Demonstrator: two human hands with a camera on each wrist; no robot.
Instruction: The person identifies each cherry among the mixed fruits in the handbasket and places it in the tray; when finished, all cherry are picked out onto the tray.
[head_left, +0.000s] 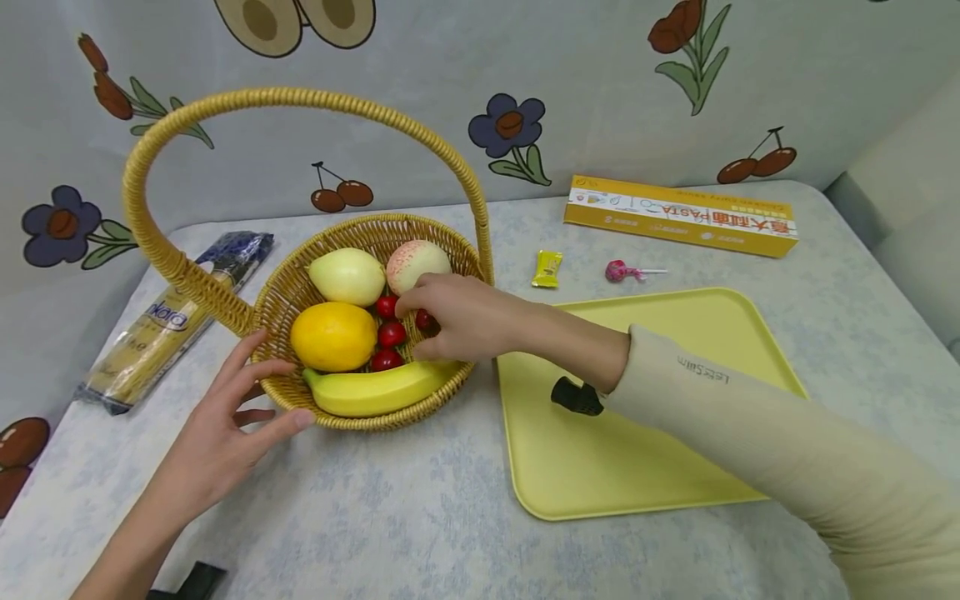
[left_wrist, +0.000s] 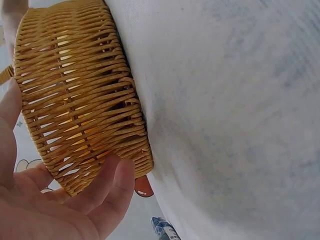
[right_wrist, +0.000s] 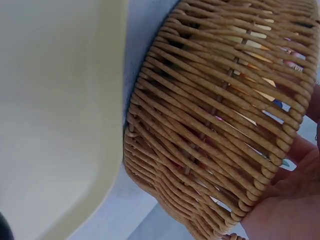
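Observation:
My left hand (head_left: 217,433) holds the left front side of the wicker basket (head_left: 397,423), with fingertips at its rim and against its woven outer wall (left_wrist: 80,100). My right hand (head_left: 472,317) reaches over the basket's right rim. Its thumb and forefinger stand apart around a dark red cherry (head_left: 424,320), which the hand partly hides. Beside those fingers lie more cherries (head_left: 391,334). A banana (head_left: 378,392) lies along the front, a yellow lemon-like fruit (head_left: 333,336) at the left, a pale pear-like fruit (head_left: 347,277) and a speckled peach (head_left: 417,265) at the back.
Right of the basket lies a yellow tray (head_left: 600,475), under my right forearm. Behind it are a yellow-wrapped candy (head_left: 547,269), a pink lollipop (head_left: 618,271) and a long pasta box (head_left: 678,217). A pasta bag (head_left: 172,325) lies to the left. The basket's tall handle (head_left: 300,98) arches overhead.

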